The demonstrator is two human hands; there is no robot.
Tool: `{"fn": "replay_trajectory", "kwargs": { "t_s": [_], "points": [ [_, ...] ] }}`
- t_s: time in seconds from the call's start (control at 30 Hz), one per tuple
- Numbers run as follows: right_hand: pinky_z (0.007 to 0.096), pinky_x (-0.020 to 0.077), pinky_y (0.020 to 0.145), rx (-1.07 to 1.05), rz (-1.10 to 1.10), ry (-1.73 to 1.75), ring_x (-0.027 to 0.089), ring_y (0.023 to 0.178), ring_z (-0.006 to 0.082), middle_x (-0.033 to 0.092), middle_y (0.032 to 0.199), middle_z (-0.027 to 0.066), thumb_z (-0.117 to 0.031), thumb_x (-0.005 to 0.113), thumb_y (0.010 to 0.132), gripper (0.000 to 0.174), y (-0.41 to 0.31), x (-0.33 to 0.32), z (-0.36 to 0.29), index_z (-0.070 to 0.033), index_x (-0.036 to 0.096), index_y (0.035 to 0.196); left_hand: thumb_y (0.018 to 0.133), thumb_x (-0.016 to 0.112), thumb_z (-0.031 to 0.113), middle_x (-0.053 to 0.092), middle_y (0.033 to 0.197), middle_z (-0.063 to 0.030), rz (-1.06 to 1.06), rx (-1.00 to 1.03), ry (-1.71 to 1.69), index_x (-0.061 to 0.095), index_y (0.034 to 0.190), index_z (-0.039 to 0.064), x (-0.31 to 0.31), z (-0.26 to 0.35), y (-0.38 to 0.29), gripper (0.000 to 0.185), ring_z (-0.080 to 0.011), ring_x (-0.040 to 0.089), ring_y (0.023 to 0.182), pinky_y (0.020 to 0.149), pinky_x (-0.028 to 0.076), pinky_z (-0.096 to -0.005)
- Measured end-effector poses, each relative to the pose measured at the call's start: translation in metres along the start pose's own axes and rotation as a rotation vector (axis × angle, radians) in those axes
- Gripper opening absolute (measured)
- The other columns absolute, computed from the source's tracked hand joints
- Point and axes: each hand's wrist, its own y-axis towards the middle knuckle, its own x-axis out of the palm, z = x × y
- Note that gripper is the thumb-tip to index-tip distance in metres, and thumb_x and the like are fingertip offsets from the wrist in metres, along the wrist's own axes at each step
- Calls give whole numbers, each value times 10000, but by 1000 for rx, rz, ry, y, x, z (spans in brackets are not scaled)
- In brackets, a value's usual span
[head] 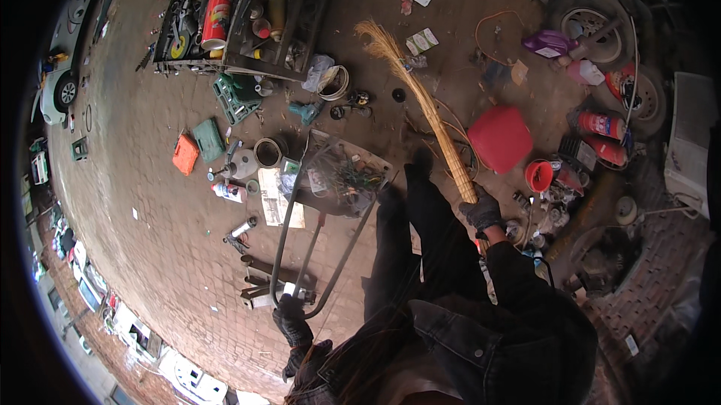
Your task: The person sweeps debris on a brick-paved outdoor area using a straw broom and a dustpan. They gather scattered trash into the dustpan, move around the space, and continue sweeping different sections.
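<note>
My left hand [292,319], in a dark glove, grips the end of the bent metal tube handle [287,236] of a scoop or cart. That handle runs up to a wide metal pan [343,174], which holds green and dark litter. My right hand [483,212], also gloved, is closed round the lower part of a straw broom [436,123]. The broom slants up and left, its frayed bristles to the right of the tool rack. My dark-trousered legs stand between the two hands, just right of the pan.
A tool rack [270,67] holds a red can [217,19]. Near the pan lie a cordless drill [307,112], a green case [208,140], an orange case [185,154] and a caulking gun [241,233]. At right are a red stool or container [500,139], a red bucket [539,175] and wheels [591,24].
</note>
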Motion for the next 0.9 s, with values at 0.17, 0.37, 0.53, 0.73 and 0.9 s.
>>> {"fn": "replay_trajectory", "kwargs": {
  "t_s": [0.17,0.37,0.53,0.73,0.9],
  "points": [
    [289,457,429,-76,-48,286,536,464,126,613,700,23,-113,743,695,624,58,35,-25,-111,527,1281,911,461,361,538,617,0,-20,10,-107,539,695,55,32,16,20,382,-99,478,563,515,375,-267],
    [334,496,549,-1,-154,130,603,606,174,651,787,84,-149,768,709,528,172,83,-97,-72,569,1191,739,583,-2,597,712,-54,-87,201,460,611,675,13,75,57,48,72,-168,551,647,561,438,-309],
    [344,510,625,53,-130,113,630,672,187,668,819,97,-208,787,698,537,247,61,-112,-94,585,1183,700,597,31,596,714,-89,-59,154,359,622,679,19,144,116,67,34,-245,581,668,579,456,-354],
    [355,522,719,331,-226,242,658,804,226,683,864,88,-267,744,711,480,262,-60,-71,-105,610,1143,796,596,95,634,770,-95,-243,384,979,661,795,-2,206,151,128,117,-204,586,633,554,463,-314],
    [318,509,599,145,59,116,627,618,162,663,783,61,-311,761,708,478,256,-133,-58,-107,621,1118,860,575,102,639,778,-96,-401,205,204,652,895,-31,276,185,180,158,-166,563,597,512,438,-286]
  ]
}}
